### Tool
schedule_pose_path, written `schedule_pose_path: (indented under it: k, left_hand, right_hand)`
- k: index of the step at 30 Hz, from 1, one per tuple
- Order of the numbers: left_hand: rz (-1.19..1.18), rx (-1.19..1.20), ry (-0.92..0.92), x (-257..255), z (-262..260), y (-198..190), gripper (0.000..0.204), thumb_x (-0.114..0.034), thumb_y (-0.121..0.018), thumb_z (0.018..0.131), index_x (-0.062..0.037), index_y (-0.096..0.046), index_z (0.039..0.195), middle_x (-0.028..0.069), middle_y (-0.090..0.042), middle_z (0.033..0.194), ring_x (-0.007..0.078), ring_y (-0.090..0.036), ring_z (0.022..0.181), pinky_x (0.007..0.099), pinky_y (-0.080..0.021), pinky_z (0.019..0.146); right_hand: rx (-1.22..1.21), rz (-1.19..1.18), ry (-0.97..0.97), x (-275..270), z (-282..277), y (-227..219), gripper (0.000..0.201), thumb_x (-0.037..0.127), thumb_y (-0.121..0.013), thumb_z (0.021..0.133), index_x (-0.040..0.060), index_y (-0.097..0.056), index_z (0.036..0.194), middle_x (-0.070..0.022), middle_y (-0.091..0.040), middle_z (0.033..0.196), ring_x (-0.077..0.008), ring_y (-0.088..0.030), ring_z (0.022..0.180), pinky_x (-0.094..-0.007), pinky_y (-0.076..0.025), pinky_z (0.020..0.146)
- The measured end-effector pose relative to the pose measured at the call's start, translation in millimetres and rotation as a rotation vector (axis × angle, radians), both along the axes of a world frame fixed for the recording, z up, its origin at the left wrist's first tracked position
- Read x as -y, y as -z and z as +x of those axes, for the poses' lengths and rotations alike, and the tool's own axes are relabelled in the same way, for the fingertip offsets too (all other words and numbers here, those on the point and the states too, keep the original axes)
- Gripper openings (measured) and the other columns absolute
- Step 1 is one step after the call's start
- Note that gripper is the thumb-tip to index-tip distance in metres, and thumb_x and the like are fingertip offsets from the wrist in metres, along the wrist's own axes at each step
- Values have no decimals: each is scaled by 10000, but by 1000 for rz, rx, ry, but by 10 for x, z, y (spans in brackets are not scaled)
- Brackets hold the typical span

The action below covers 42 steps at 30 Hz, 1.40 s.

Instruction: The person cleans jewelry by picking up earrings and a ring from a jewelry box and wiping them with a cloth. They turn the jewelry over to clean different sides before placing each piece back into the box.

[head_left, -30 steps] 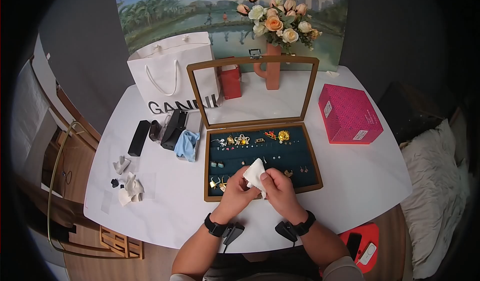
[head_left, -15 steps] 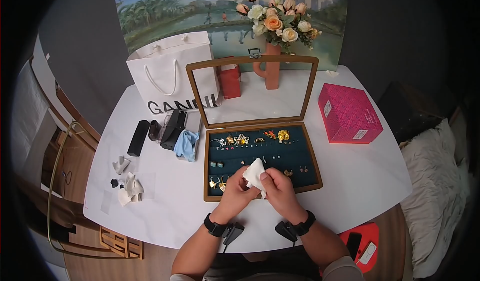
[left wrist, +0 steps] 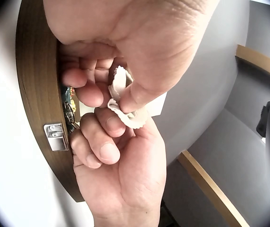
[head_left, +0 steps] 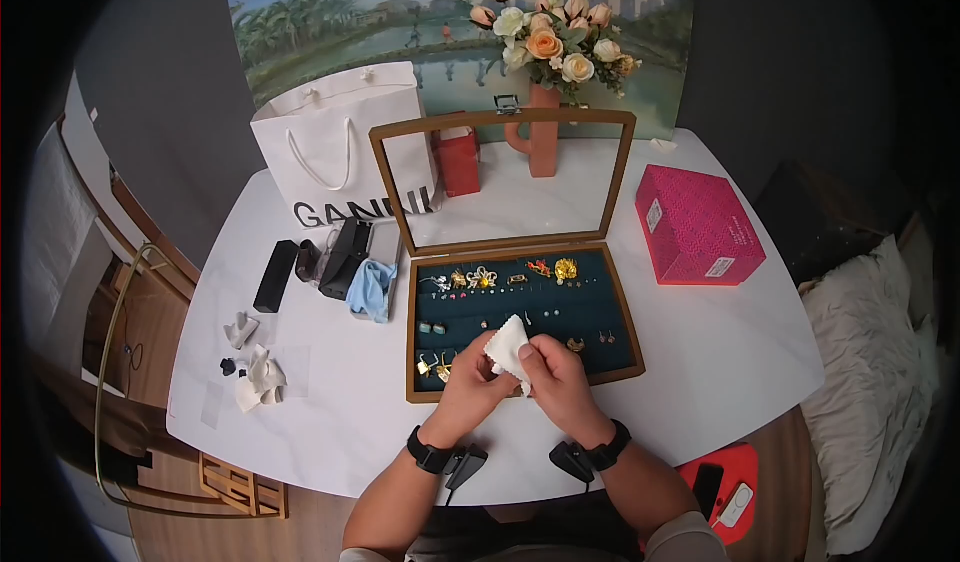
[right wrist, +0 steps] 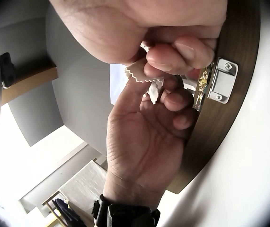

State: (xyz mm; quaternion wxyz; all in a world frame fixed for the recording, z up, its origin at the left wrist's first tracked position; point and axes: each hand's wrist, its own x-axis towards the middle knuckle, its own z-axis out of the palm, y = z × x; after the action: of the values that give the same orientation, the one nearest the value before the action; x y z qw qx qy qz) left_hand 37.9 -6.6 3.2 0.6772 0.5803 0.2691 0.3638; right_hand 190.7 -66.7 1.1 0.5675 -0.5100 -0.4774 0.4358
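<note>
Both hands hold a small white cloth (head_left: 508, 345) with a zigzag edge above the front of a wooden jewellery box (head_left: 627, 314). My left hand (head_left: 477, 386) grips the cloth's left side, and my right thumb presses on it from the right hand (head_left: 563, 377). In the left wrist view the folded cloth (left wrist: 127, 112) is pinched between thumb and fingers; anything inside its folds is hidden. Dark green lining bears rows of earrings and brooches, among them a yellow flower brooch (head_left: 566, 268). The box's glass lid (head_left: 504, 120) stands raised at the back.
Left of the box lie a blue cloth (head_left: 372, 290), a black case (head_left: 347, 258), a black oblong box (head_left: 276, 276) and crumpled cloths (head_left: 262, 380). A white paper bag (head_left: 330, 152), red box (head_left: 459, 162) and flower vase (head_left: 543, 147) stand behind. A pink box (head_left: 697, 227) sits at right.
</note>
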Motion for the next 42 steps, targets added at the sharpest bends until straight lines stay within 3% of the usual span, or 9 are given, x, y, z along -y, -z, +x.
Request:
schedule_pose_path:
  k: [10, 13, 25, 28, 31, 34, 37, 40, 42]
  left_hand:
    - [0, -6, 2, 0, 4, -8, 408, 70, -654, 909, -2, -557, 1298, 32, -657, 1076, 89, -654, 866, 231, -547, 717]
    - [-28, -4, 15, -7, -13, -8, 408, 69, -684, 899, 0, -567, 1284, 29, -669, 1091, 96, -665, 989, 259, -563, 837]
    - [-26, -11, 14, -10, -12, 22, 422, 85, -656, 891, 2, -557, 1293, 33, -664, 1107, 101, -666, 1005, 265, -570, 847]
    - [-7, -10, -3, 16, 11, -20, 423, 86, -620, 899, 3, -541, 1307, 33, -648, 1062, 92, -650, 854, 242, -561, 730]
    - [4, -3, -6, 18, 11, 6, 421, 83, -622, 902, 0, -543, 1307, 31, -648, 1059, 91, -650, 856, 245, -563, 734]
    - [-39, -18, 8, 3, -9, 37, 440, 81, -653, 893, -1, -553, 1313, 35, -657, 1129, 106, -662, 1026, 272, -571, 868]
    - [-36, -30, 7, 1, -10, 37, 446, 83, -655, 891, -4, -553, 1316, 34, -657, 1132, 111, -663, 1031, 275, -569, 878]
    - [6, -13, -11, 22, 14, -5, 396, 68, -642, 908, -6, -553, 1286, 25, -647, 1055, 91, -652, 872, 252, -569, 739]
    - [14, -11, -9, 22, 16, -9, 392, 73, -642, 906, -8, -556, 1279, 25, -647, 1054, 92, -654, 878, 252, -569, 741]
  right_hand:
    - [20, 8, 10, -2, 1, -2, 239, 224, -532, 1105, 40, -591, 966, 33, -555, 757, -23, -490, 650, -223, -396, 553]
    - [17, 10, 8, 0, 3, 2, 238, 222, -534, 1104, 37, -590, 966, 31, -556, 760, -23, -490, 652, -225, -398, 556]
    - [-17, -30, 19, 2, -2, -14, 234, 208, -565, 1085, 4, -605, 977, 5, -566, 755, -37, -496, 673, -258, -420, 579]
    - [-16, -36, 21, 2, -1, -6, 231, 206, -566, 1084, 4, -606, 980, 3, -569, 756, -37, -500, 674, -257, -420, 580]
    - [-3, -23, 27, 3, -6, -6, 228, 204, -567, 1083, 3, -608, 984, 0, -571, 759, -39, -502, 677, -256, -420, 583]
    - [5, -24, 25, 1, -7, -5, 226, 200, -567, 1082, 0, -609, 988, -2, -572, 765, -41, -502, 682, -255, -420, 587]
    - [-5, -37, 21, 7, -9, -30, 223, 195, -568, 1080, -3, -609, 986, -3, -570, 767, -45, -498, 684, -258, -420, 590]
    - [1, -28, 29, 4, -10, -24, 221, 192, -570, 1078, -3, -608, 981, -4, -567, 763, -48, -495, 683, -263, -421, 593]
    - [7, -22, 34, 2, -6, -10, 221, 191, -572, 1076, -3, -607, 977, -4, -565, 760, -51, -494, 683, -266, -422, 595]
